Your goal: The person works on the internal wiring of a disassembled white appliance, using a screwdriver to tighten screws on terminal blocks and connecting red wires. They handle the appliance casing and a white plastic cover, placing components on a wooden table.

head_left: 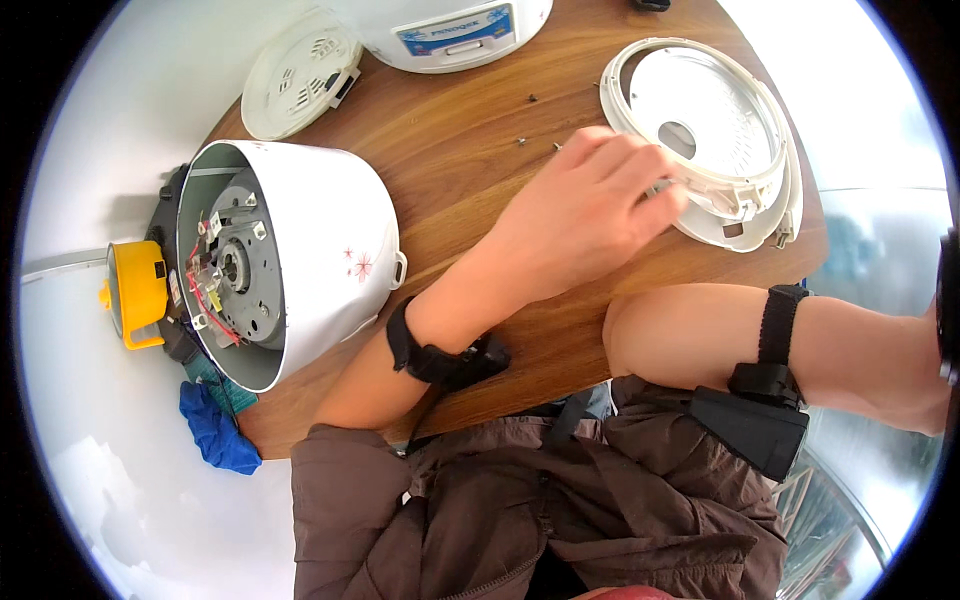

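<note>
My left hand (610,205) reaches over the table, its fingers curled and pinched together beside the near left edge of a white round plastic lid part (760,178). A small shiny bit shows between the fingertips, but I cannot make out what it is. Inside the lid's ring lies a pale metal disc (735,100) with an opening. My right forearm (860,350) stretches out to the right, and its hand is outside the picture. At left a white rice cooker body (335,240) lies on its side, its open bottom showing a metal plate (265,290), red wires and connectors.
A white vented base cover (300,80) rests at the far left, next to another white appliance (455,50) with a blue panel. Small screws (521,141) lie on the wooden table (450,130). A yellow container (140,295) and a blue cloth (218,430) are at the left edge.
</note>
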`<state>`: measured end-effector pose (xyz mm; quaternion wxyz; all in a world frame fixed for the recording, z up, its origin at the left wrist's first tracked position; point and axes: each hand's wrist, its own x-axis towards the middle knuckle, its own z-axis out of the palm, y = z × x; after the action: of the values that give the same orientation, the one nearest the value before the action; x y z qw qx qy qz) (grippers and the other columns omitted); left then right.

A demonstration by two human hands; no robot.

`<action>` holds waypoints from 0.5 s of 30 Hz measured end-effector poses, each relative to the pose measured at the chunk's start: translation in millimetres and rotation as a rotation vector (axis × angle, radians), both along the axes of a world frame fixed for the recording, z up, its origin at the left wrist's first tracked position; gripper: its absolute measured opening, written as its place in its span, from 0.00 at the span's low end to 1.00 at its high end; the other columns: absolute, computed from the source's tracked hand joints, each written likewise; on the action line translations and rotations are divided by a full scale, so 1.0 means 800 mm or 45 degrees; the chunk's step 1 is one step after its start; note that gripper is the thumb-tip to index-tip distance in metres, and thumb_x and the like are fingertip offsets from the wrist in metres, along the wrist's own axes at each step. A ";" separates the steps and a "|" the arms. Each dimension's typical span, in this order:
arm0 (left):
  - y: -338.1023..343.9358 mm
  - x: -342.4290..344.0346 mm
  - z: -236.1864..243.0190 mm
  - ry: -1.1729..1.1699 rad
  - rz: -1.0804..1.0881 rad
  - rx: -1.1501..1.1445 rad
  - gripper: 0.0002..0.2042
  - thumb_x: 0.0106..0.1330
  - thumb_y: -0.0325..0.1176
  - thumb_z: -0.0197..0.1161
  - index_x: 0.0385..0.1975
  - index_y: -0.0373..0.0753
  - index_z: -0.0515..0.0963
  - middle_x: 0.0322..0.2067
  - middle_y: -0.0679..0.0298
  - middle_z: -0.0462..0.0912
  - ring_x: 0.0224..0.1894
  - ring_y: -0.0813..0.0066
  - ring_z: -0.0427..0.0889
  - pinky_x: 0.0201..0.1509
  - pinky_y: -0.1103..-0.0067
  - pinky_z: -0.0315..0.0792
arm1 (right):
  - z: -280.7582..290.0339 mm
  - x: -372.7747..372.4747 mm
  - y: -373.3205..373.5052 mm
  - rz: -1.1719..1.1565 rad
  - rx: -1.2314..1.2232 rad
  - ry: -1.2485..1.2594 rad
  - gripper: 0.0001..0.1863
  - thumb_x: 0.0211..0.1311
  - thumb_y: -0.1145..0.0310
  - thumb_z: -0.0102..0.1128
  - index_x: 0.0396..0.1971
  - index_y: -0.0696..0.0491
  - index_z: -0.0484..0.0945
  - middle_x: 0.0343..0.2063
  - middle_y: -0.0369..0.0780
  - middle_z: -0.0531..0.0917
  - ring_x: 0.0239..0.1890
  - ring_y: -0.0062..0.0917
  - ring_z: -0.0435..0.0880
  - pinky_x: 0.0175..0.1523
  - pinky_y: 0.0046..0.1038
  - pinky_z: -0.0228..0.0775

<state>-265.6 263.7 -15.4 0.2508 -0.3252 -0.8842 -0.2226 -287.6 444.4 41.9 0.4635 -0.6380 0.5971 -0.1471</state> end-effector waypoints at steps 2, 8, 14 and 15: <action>-0.022 0.013 0.001 -0.157 0.156 0.069 0.12 0.62 0.27 0.66 0.45 0.40 0.78 0.44 0.60 0.77 0.50 0.59 0.78 0.58 0.62 0.70 | 0.003 -0.001 -0.003 0.001 -0.021 -0.021 0.06 0.51 0.73 0.62 0.26 0.60 0.78 0.28 0.48 0.83 0.30 0.42 0.83 0.33 0.39 0.74; -0.056 0.026 -0.027 -0.350 0.611 0.358 0.16 0.61 0.19 0.68 0.47 0.36 0.76 0.43 0.55 0.75 0.49 0.52 0.77 0.55 0.63 0.72 | 0.013 0.001 -0.013 -0.009 -0.041 -0.046 0.06 0.54 0.73 0.61 0.31 0.59 0.77 0.30 0.47 0.83 0.30 0.39 0.83 0.32 0.36 0.73; -0.056 0.023 -0.039 -0.337 0.677 0.340 0.21 0.59 0.19 0.68 0.54 0.35 0.76 0.47 0.54 0.73 0.52 0.50 0.75 0.57 0.62 0.71 | 0.021 0.003 -0.021 -0.053 -0.035 -0.061 0.08 0.57 0.73 0.60 0.35 0.58 0.76 0.32 0.45 0.83 0.30 0.35 0.82 0.32 0.33 0.73; -0.057 0.021 -0.040 -0.325 0.651 0.332 0.21 0.59 0.19 0.69 0.54 0.36 0.77 0.48 0.55 0.73 0.52 0.52 0.75 0.57 0.62 0.71 | 0.023 0.005 -0.020 -0.070 -0.034 -0.065 0.08 0.57 0.73 0.60 0.36 0.58 0.76 0.33 0.45 0.83 0.30 0.35 0.82 0.31 0.33 0.73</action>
<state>-249.0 217.8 -47.1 0.2252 -0.0269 -0.9256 -0.3029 -283.5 428.1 60.2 0.4657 -0.6234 0.6004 -0.1843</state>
